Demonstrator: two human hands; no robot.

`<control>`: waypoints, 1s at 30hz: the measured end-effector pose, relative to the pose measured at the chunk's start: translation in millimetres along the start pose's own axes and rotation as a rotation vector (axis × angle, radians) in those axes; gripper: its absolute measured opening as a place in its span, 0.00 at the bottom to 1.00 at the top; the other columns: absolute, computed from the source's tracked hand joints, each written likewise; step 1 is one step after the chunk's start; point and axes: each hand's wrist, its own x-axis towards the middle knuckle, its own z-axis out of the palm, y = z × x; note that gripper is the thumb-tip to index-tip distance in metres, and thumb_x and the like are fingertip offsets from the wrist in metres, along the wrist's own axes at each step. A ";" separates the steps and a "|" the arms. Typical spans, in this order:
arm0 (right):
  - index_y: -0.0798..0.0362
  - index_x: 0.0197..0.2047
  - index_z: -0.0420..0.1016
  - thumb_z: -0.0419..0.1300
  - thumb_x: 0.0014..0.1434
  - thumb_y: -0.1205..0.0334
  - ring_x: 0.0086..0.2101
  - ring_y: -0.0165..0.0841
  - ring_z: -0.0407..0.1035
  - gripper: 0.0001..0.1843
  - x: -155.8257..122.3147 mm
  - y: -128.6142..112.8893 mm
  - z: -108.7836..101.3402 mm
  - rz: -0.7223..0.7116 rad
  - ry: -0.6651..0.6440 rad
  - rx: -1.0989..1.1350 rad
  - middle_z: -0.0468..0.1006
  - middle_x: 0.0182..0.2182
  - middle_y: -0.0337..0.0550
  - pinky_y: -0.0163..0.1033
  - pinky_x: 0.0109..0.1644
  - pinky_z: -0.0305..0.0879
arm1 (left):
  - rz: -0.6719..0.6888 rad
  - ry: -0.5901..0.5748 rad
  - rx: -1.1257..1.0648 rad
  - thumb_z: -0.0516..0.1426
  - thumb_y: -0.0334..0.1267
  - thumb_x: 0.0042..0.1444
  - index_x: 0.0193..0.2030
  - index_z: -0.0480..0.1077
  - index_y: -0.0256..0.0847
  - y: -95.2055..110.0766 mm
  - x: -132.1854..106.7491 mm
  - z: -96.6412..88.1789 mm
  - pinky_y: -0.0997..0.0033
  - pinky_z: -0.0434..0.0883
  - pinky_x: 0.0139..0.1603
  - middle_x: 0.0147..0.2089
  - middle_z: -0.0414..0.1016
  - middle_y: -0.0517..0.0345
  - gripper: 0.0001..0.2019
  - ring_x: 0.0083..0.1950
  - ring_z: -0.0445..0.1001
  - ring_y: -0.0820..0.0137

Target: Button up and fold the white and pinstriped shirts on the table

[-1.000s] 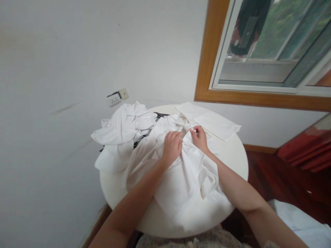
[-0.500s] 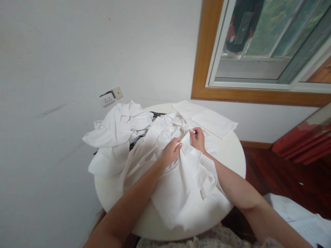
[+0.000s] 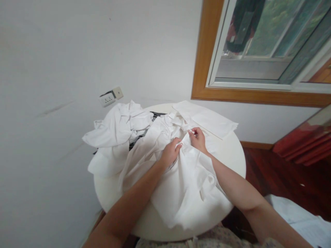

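A crumpled white garment spreads over the round white table, its near part hanging in loose folds. My left hand pinches an edge of it near the middle, thumb and fingers closed on the cloth. Just up and to the right, my right hand grips the same edge between its fingertips. A short stretch of cloth runs between the two hands. What kind of garment it is cannot be made out.
Bunched white cloth lies at the table's left, with black striped fabric showing beneath. A flat folded white cloth rests at the back right. A wall with a socket and a wood-framed window stand behind the table.
Both hands keep their hold on the cloth edge. My right hand's fingertips have shifted very slightly; the garment lies almost the same.
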 end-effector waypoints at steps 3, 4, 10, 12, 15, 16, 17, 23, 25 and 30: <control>0.50 0.33 0.67 0.57 0.55 0.51 0.30 0.32 0.60 0.11 0.9 1.6 -0.1 0.015 -0.025 0.010 0.68 0.28 0.36 0.37 0.35 0.56 | 0.038 0.013 0.033 0.49 0.38 0.64 0.49 0.67 0.42 0.3 -1.3 0.1 0.67 0.69 0.49 0.45 0.76 0.52 0.10 0.47 0.74 0.64; 0.50 0.33 0.67 0.57 0.55 0.51 0.30 0.32 0.60 0.11 1.3 2.6 -0.2 0.025 -0.043 0.016 0.68 0.27 0.36 0.36 0.35 0.56 | 0.052 0.018 0.047 0.49 0.38 0.64 0.48 0.67 0.41 0.5 -1.6 -0.2 0.66 0.68 0.49 0.45 0.76 0.51 0.10 0.48 0.74 0.64; 0.50 0.32 0.68 0.59 0.54 0.50 0.30 0.32 0.61 0.12 2.1 9.7 -0.8 0.053 -0.145 0.055 0.69 0.27 0.36 0.36 0.35 0.58 | 0.094 0.023 0.072 0.48 0.38 0.64 0.43 0.69 0.40 3.6 -2.7 -4.4 0.66 0.69 0.47 0.41 0.77 0.51 0.09 0.44 0.74 0.64; 0.50 0.32 0.69 0.59 0.54 0.50 0.30 0.32 0.62 0.12 1.6 11.0 -0.5 0.049 -0.160 0.053 0.69 0.27 0.36 0.36 0.36 0.58 | 0.103 0.024 0.071 0.49 0.38 0.64 0.41 0.69 0.40 3.6 -2.9 -5.1 0.67 0.69 0.47 0.40 0.77 0.52 0.09 0.43 0.74 0.65; 0.50 0.32 0.69 0.59 0.54 0.50 0.30 0.32 0.62 0.12 1.5 10.7 -0.3 0.052 -0.167 0.055 0.70 0.27 0.37 0.36 0.36 0.58 | 0.108 0.033 0.087 0.48 0.38 0.64 0.41 0.69 0.40 1.3 -3.2 -3.5 0.66 0.69 0.48 0.41 0.77 0.52 0.09 0.44 0.74 0.65; 0.50 0.32 0.69 0.59 0.54 0.49 0.30 0.32 0.62 0.12 1.7 9.8 -0.6 0.056 -0.161 0.061 0.69 0.27 0.37 0.36 0.36 0.59 | 0.105 0.040 0.094 0.48 0.38 0.64 0.41 0.69 0.40 0.2 -3.2 -2.5 0.65 0.69 0.48 0.41 0.76 0.51 0.10 0.44 0.74 0.64; 0.50 0.31 0.68 0.59 0.53 0.49 0.30 0.32 0.62 0.12 2.0 8.5 -1.1 0.061 -0.157 0.071 0.69 0.27 0.36 0.36 0.35 0.59 | 0.102 0.050 0.099 0.48 0.37 0.64 0.42 0.69 0.40 -0.8 -3.2 -1.5 0.65 0.69 0.49 0.42 0.76 0.51 0.10 0.44 0.74 0.64; 0.50 0.29 0.67 0.63 0.48 0.50 0.26 0.30 0.60 0.13 5.5 -1.5 -6.8 0.214 -0.223 0.351 0.67 0.24 0.35 0.35 0.31 0.58 | 0.100 0.106 0.068 0.47 0.38 0.65 0.45 0.70 0.40 -2.4 -3.0 0.6 0.64 0.69 0.51 0.43 0.77 0.51 0.11 0.46 0.74 0.64; 0.50 0.28 0.67 0.64 0.46 0.50 0.25 0.30 0.60 0.14 6.1 -2.9 -7.9 0.283 -0.234 0.449 0.67 0.24 0.35 0.35 0.29 0.58 | 0.121 0.126 0.070 0.48 0.38 0.65 0.46 0.70 0.40 -2.3 -3.5 -0.4 0.63 0.69 0.52 0.45 0.77 0.51 0.12 0.47 0.74 0.64; 0.50 0.28 0.68 0.66 0.43 0.50 0.23 0.30 0.62 0.16 5.5 -2.9 -8.5 0.416 -0.277 0.555 0.70 0.23 0.36 0.36 0.27 0.59 | 0.180 0.127 0.130 0.47 0.38 0.65 0.48 0.71 0.41 -2.1 -4.6 -3.7 0.59 0.68 0.54 0.45 0.77 0.50 0.13 0.48 0.73 0.63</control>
